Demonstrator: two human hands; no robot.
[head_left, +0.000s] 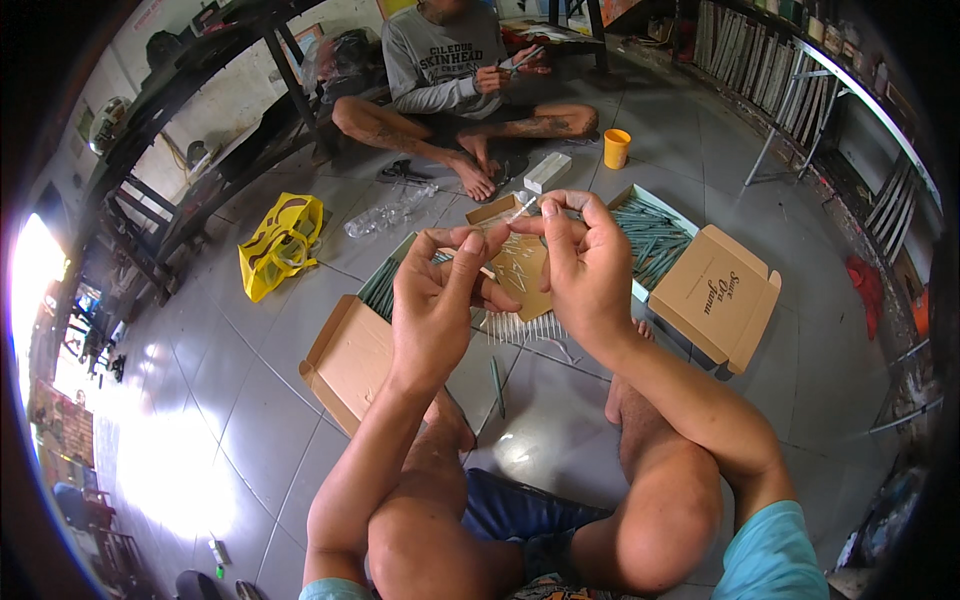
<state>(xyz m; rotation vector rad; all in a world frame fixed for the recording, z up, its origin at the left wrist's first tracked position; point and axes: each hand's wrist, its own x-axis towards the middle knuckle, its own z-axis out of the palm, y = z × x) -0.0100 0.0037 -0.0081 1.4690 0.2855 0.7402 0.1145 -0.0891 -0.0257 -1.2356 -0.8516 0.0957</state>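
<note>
The left hand [433,300] partly hides the green sticks [378,293] behind it.

Looked steeply down and ahead from head height through a single wide fisheye lens, upright and unmirrored, with straight edges bent toward a dark round rim. Caught the left hand [435,300] and right hand [590,275] close up at the centre, above the knees [680,515]. Reached forward over the tiled floor [735,170] to a co-worker [435,65], farther off at the top.
</note>
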